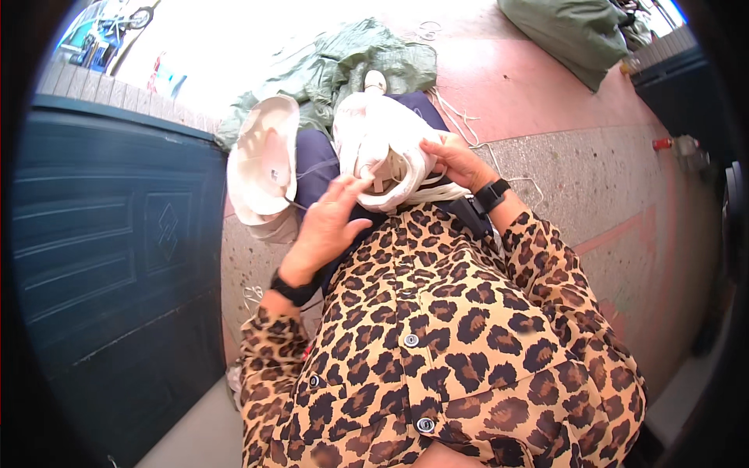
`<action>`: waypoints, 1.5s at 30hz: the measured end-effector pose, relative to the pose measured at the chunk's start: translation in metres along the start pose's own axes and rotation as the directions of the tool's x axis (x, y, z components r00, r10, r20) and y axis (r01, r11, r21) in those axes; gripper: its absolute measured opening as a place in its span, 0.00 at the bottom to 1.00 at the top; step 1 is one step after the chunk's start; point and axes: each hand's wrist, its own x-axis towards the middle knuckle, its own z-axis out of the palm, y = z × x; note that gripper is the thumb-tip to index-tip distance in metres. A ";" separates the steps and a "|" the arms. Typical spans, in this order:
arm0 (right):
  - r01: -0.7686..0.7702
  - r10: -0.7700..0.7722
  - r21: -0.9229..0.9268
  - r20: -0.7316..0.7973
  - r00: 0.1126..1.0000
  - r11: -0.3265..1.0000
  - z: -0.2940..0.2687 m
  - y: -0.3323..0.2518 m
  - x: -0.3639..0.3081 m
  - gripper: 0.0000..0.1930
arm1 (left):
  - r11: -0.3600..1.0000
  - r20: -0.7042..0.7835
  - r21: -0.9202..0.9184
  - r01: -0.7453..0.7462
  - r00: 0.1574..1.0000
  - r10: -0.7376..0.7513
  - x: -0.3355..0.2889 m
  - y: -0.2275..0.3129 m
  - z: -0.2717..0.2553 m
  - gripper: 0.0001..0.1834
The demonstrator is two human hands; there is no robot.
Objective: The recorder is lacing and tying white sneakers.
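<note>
A white fabric piece (367,129), cap-like with a rounded rim and an opening facing me, rests on my lap. Inside its opening a strip and a darker lining show. My right hand (459,162) pinches its right edge between thumb and fingers. At its lower left rim is my left hand (331,226), fingers stretched out and thumb apart; whether the fingertips touch the cloth I cannot tell. Left of my knee stands a stack of cream, bowl-shaped cap-like pieces (265,160), the top one hollow side showing.
A crumpled green tarp (335,66) lies beyond my knees. White cords (460,113) trail over the floor at right. A blue panelled door (117,226) stands close on my left. At the back right is a big green sack (566,35), with a red-ended object (663,144) nearer the right wall.
</note>
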 end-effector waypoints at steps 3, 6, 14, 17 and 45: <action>-0.019 0.007 -0.081 -0.142 0.990 0.997 0.002 -0.005 0.006 0.12 | 0.948 0.150 0.317 0.014 0.987 -0.064 0.010 -0.003 0.025 0.17; 0.096 -0.159 -0.164 -0.434 0.887 0.982 -0.001 -0.026 -0.010 0.11 | 0.938 0.041 0.347 0.021 0.998 -0.037 0.014 -0.009 0.030 0.14; -0.424 0.485 0.251 -0.282 0.828 0.870 0.012 0.002 -0.042 0.14 | 0.973 -0.034 0.228 -0.021 0.999 0.030 0.009 -0.012 0.014 0.13; -0.432 0.501 0.443 -0.046 0.864 0.786 0.024 0.047 -0.012 0.17 | 0.973 -0.016 0.224 -0.049 0.998 0.054 0.007 -0.005 0.010 0.12; -0.048 0.089 -0.994 -0.039 0.995 0.097 0.061 -0.004 -0.069 0.15 | 0.883 0.136 0.442 -0.157 0.985 0.107 -0.028 0.025 0.110 0.06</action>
